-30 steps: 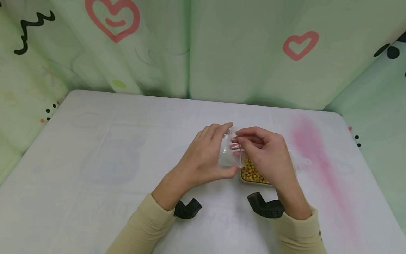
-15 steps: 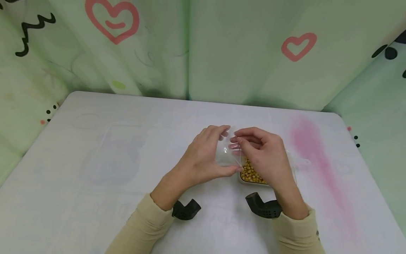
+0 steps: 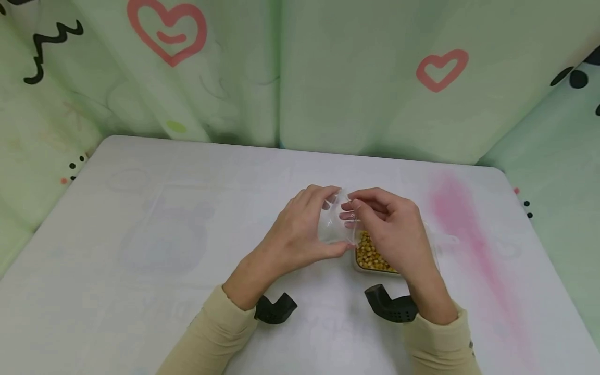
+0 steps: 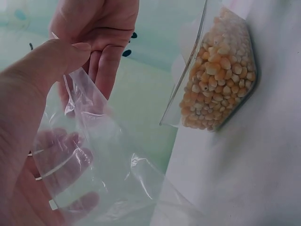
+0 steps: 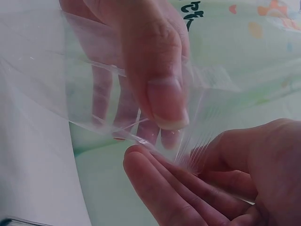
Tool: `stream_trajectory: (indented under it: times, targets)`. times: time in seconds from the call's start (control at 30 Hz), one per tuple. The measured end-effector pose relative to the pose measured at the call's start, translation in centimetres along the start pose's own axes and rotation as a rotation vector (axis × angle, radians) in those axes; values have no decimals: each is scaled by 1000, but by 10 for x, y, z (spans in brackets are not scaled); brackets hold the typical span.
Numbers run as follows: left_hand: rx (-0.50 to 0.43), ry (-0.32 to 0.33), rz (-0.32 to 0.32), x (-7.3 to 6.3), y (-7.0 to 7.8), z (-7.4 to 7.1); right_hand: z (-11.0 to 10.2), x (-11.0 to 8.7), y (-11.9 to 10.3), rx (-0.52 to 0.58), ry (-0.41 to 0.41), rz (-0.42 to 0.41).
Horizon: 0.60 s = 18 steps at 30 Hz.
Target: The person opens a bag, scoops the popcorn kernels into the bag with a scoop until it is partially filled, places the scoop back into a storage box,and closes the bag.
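My left hand [image 3: 297,229] holds a small clear plastic bag [image 3: 332,226] between its thumb and its spread, bent fingers. From the right, my right hand [image 3: 396,221] pinches the bag's edge between thumb and fingers. Fine ridges run along that edge in the right wrist view, near the left thumb [image 5: 164,94]. No contents show in the see-through bag [image 4: 122,174] in the left wrist view. Below the right hand stands a clear box [image 3: 375,271] of dried corn kernels [image 3: 371,254], partly hidden by that hand.
The box sits on a white-covered table [image 3: 187,312] with a pink smear [image 3: 459,219] on its right side. Green curtains [image 3: 347,78] hang behind the table and along both sides. Black curved mounts [image 3: 276,310] are worn at both wrists.
Both hands stay almost in place on the bag. The left hand has shifted very slightly left, and the bag's film has changed shape a little.
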<state>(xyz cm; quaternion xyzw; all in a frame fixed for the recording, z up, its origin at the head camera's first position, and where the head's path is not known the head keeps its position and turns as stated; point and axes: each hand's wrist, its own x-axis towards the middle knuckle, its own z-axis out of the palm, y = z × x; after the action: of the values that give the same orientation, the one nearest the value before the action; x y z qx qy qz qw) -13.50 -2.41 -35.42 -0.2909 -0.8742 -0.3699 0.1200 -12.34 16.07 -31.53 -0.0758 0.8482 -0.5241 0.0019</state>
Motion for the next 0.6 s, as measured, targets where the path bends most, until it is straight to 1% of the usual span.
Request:
stream_trajectory:
  times: [0.07,0.2,0.33,0.47,0.6]
  targets:
    - [0,8,9,0,-1,0,0,0,0,12,3,-7]
    - [-1,16,8,1,-3,-2,-3,0,-1,27,12,-11]
    - [15,13,3,1,-5,-3,-5,0,-1,12,28,-12]
    - [53,-1,-7,1,-6,-5,-7,1,1,11,32,-23]
    - [80,-21,-13,0,-6,-4,-11,0,6,3,40,-13]
